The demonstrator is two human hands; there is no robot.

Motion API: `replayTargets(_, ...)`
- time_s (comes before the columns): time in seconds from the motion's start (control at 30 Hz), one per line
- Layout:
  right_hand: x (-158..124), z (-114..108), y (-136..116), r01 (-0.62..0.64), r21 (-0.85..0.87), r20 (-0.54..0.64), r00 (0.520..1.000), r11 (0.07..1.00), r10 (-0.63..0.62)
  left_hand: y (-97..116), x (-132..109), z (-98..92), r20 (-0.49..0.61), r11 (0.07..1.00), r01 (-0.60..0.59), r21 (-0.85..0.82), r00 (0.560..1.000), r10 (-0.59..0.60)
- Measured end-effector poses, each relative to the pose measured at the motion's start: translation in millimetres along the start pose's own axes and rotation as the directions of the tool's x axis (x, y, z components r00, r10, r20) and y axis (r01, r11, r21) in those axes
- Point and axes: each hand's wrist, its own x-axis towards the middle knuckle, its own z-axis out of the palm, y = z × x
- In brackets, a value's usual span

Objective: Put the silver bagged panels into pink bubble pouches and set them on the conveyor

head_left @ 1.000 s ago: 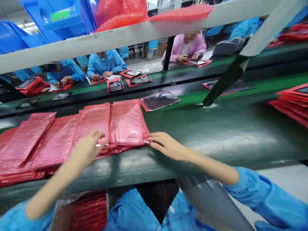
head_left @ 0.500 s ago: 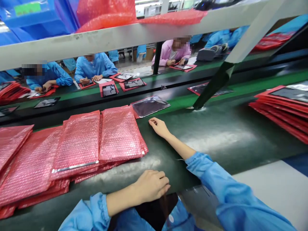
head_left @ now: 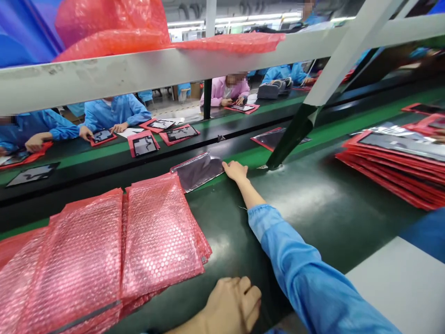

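My right hand (head_left: 237, 171) reaches across the green work surface. Its fingers are closed on the right edge of a dark flat panel in clear film (head_left: 198, 172), which has a strip of red along its far edge. My left hand (head_left: 236, 301) rests low, near the front edge of the surface, with its fingers curled; nothing shows in them, though the palm side is hidden. To the left lie piles of red bubble-wrap bags (head_left: 160, 232), apart from both hands.
A stack of red bags with dark panels (head_left: 392, 160) stands at right. A slanted post (head_left: 295, 130) meets the surface just right of my right hand. Overhead runs a white beam (head_left: 139, 67). Across the dark conveyor (head_left: 121, 169), people in blue and pink handle panels.
My right hand has moved forward and taken hold of the film-covered panel's edge. My left hand stays curled near the front edge. The view has shifted, so the bag piles appear lower.
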Motion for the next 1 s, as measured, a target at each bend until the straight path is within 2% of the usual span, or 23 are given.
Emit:
replayTargets(0.13,15,4,-2,0.029,0.057,0.151,0.988,0.998,-0.037,0,2,-2.3,-0.004,1.000,-0.003,-0.005,1.000,0.003)
replayTargets(0.2,15,4,-2,0.070,0.130,0.183,0.979,0.989,-0.094,0,2,-4.3,0.009,1.000,-0.001,-0.009,1.000,0.001)
replayTargets(0.33,6,3,-4,0.144,0.227,0.134,0.975,0.963,-0.177,-1,1,-5.7,0.025,1.000,-0.001,-0.011,1.000,0.001)
replayTargets(0.43,-8,5,-8,0.179,0.206,0.080,0.977,0.962,-0.199,-1,1,-4.8,0.027,1.000,0.003,0.002,1.000,-0.003)
replayTargets(0.5,-17,8,-11,0.169,0.162,0.050,0.983,0.972,-0.179,-1,1,-4.3,0.028,1.000,0.006,0.009,1.000,-0.007)
replayTargets(0.63,-27,12,-21,0.066,0.073,0.049,0.996,0.995,-0.070,-1,1,-3.9,0.024,1.000,0.009,0.007,1.000,-0.009)
replayTargets(0.7,-25,11,-26,0.032,0.050,0.097,0.995,0.998,-0.037,-1,1,-3.4,0.019,1.000,0.012,0.019,1.000,-0.012)
replayTargets(0.8,-15,5,-29,0.021,0.070,0.228,0.973,0.997,-0.036,0,1,-2.0,0.004,1.000,0.012,0.024,1.000,-0.012)
replayTargets(0.9,-4,0,-27,0.007,0.153,0.360,0.931,0.988,-0.063,1,2,-0.3,-0.013,1.000,0.005,0.005,1.000,-0.005)
replayTargets(1.0,2,-1,-26,-0.030,0.275,0.425,0.900,0.961,-0.093,0,3,1.8,-0.011,1.000,0.006,0.008,1.000,-0.006)
